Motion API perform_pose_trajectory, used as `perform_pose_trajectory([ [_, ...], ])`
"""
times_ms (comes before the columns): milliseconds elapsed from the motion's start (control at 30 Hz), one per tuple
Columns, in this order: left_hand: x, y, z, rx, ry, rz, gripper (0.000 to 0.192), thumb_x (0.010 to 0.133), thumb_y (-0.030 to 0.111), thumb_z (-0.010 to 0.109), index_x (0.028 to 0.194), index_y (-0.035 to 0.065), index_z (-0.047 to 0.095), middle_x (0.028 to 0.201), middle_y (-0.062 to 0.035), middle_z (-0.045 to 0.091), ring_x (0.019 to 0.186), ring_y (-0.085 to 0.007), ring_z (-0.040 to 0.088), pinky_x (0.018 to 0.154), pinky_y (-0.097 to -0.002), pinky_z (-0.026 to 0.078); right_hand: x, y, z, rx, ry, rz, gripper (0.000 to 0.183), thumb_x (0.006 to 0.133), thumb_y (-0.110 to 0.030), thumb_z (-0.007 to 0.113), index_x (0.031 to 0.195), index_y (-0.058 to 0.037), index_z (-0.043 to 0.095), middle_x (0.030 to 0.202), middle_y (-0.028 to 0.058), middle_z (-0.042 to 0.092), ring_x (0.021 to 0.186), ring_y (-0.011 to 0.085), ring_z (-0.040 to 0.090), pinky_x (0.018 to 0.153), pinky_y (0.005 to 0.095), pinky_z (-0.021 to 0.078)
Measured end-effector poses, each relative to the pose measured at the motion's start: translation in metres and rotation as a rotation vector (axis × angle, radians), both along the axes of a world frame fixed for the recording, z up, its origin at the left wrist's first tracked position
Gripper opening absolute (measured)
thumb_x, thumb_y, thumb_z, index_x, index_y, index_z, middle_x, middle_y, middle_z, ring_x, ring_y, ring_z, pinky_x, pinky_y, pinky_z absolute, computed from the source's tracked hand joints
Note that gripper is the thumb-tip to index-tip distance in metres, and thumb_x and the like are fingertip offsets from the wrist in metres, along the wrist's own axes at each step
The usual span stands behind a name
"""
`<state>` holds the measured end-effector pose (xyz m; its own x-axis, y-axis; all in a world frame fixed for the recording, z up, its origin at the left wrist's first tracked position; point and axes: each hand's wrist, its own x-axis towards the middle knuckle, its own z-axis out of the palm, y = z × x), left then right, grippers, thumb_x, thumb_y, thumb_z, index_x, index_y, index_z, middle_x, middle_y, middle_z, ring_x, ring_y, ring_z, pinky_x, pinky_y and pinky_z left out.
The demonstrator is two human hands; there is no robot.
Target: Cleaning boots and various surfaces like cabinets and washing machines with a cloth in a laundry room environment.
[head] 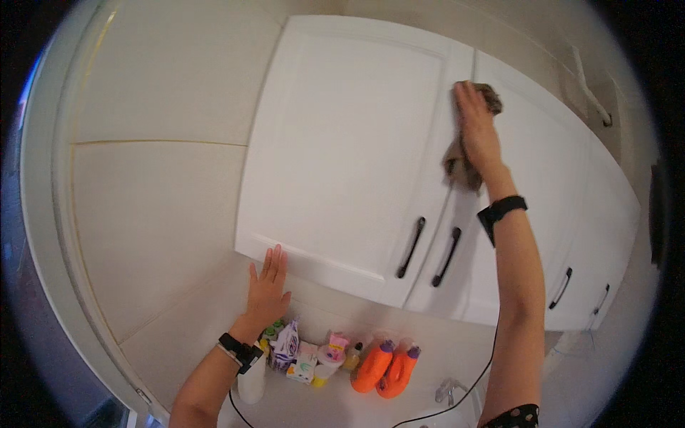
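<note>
My right hand (478, 131) presses a brown cloth (464, 165) against the white wall cabinet, over the seam between the left door (348, 144) and the door beside it (527, 155). Part of the cloth sticks out past the fingertips and part hangs below the palm. Lower down, my left hand (270, 286) rests its fingertips on the bottom edge of the left door, holding nothing, its thumb spread. Two black bar handles, a left one (411, 247) and a right one (447, 257), flank the seam below the cloth.
Below the cabinet stand two orange bottles (398, 372) with purple caps, a purple-white pack (284, 345), a small box (303, 362) and a white bottle (251, 377). A metal faucet (449, 390) is at lower right. Black cables (476, 381) hang near my arms. A tiled wall (160, 203) borders the left.
</note>
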<state>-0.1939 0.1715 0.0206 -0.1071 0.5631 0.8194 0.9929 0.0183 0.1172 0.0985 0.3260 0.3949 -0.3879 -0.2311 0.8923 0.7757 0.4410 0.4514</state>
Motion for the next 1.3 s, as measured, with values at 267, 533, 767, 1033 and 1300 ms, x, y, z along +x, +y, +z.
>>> perform_pose_trajectory([
  [267,-0.020,-0.007,0.001,-0.250,-0.075,0.060,0.094,0.075,0.017,0.066,0.146,0.0067,0.004,0.153,-0.0122,0.001,0.140,-0.0294,0.010,0.101,-0.0682,0.015,-0.095,0.027,0.127,-0.005,0.406,0.081,0.055,0.085,-0.003,0.047,0.138,-0.0030,0.030,0.146,0.0166,0.026,0.133,0.0365,0.028,0.106,0.0444,0.0313],
  [533,-0.017,-0.005,0.001,-0.230,-0.080,0.092,0.095,0.072,0.011,0.067,0.145,0.0065,0.006,0.153,-0.0112,0.005,0.140,-0.0286,0.012,0.102,-0.0674,0.017,-0.305,-0.025,0.029,-0.004,-0.237,0.300,0.056,0.081,0.005,0.040,0.136,0.0032,0.030,0.143,0.0197,0.030,0.131,0.0340,0.031,0.111,0.0397,0.0240],
  [767,-0.025,-0.002,-0.003,-0.235,-0.045,0.140,0.090,0.074,0.011,0.064,0.145,0.0053,0.008,0.153,-0.0104,0.005,0.140,-0.0276,0.013,0.101,-0.0675,0.019,-0.311,-0.035,-0.048,0.156,-0.314,0.205,0.049,0.090,-0.016,0.038,0.138,-0.0118,0.035,0.145,0.0027,0.032,0.131,0.0215,0.034,0.105,0.0462,0.0284],
  [1033,-0.022,-0.002,0.000,-0.176,-0.028,0.110,0.097,0.070,0.012,0.070,0.145,0.0059,0.009,0.153,-0.0074,0.005,0.139,-0.0248,0.017,0.098,-0.0638,0.030,-0.130,0.009,0.026,0.192,0.211,-0.004,0.057,0.092,-0.028,0.045,0.143,-0.0147,0.024,0.150,0.0089,0.018,0.136,0.0319,0.023,0.104,0.0607,0.0233],
  [1300,-0.026,-0.018,-0.003,-0.281,-0.208,-0.027,0.094,0.075,0.017,0.066,0.145,0.0061,0.005,0.153,-0.0080,0.004,0.137,-0.0293,0.022,0.099,-0.0648,0.027,-0.139,-0.030,-0.122,-0.050,-0.600,0.061,0.059,0.083,-0.019,0.056,0.138,-0.0129,0.035,0.146,0.0085,0.028,0.133,0.0266,0.030,0.109,0.0463,0.0242],
])
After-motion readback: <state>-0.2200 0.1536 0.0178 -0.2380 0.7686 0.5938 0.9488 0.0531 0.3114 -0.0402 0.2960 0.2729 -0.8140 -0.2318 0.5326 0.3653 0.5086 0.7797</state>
